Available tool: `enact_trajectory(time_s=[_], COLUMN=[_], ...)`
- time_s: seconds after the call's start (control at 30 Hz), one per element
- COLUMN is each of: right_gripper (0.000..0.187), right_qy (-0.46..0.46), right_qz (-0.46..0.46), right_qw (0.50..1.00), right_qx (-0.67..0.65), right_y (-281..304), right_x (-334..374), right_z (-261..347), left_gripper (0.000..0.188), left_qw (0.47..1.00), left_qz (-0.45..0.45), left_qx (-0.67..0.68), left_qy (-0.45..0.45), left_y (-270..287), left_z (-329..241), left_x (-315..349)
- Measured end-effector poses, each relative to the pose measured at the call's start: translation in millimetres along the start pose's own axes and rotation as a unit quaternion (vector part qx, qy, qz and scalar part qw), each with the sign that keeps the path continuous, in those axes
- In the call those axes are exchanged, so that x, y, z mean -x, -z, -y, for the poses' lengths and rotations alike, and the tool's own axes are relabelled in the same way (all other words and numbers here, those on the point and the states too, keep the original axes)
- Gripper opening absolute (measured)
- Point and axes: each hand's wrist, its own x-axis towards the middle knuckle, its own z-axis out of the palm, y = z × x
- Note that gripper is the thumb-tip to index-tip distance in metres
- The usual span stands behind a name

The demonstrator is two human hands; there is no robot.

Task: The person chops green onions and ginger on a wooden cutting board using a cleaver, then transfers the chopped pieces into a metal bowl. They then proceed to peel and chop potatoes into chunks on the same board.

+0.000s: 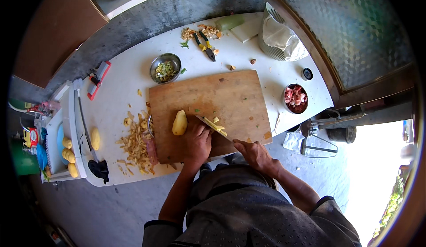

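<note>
My right hand (257,154) is closed round the handle of a kitchen knife (214,128), whose blade slants across the near part of a wooden cutting board (239,89). Curled fingers of my left hand (198,140) press down beside the blade; whatever lies under them is hidden. Pale yellow potato strips (216,123) lie along the blade's far side. Just left of my left hand, a whole peeled potato (179,123) rests on the board.
Potato peelings (136,145) heap left of the board. Beyond it stand a metal bowl of chopped scallion (165,68) and pliers (205,46). A bowl of cut meat (295,98) sits at right, near a lined bin (277,36). Another potato (95,138) lies far left.
</note>
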Motion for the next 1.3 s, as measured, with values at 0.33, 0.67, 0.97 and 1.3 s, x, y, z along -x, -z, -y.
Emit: enact_trajectory(time_s=[0.33,0.67,0.97,1.3], right_gripper=[0.04,0.037,0.041,0.039], right_qy=[-0.026,0.001,-0.016,0.019], right_qz=[0.038,0.001,0.047,0.01], right_qw=[0.999,1.0,0.999,1.0], right_qx=[0.024,0.011,0.006,0.004], right_y=[15,-7,19,-2], right_x=[27,1,24,8], right_z=[13,2,24,1], left_gripper=[0.025,0.025,0.024,0.023], left_qw=[0.999,0.999,0.999,0.998], left_qz=[-0.031,-0.04,-0.038,-0.066], left_qx=[0.026,0.003,0.006,0.022], left_qy=[0.013,-0.017,0.002,-0.013], left_y=[-7,-1,-2,-1], left_z=[9,3,4,-3], left_x=[8,2,9,5])
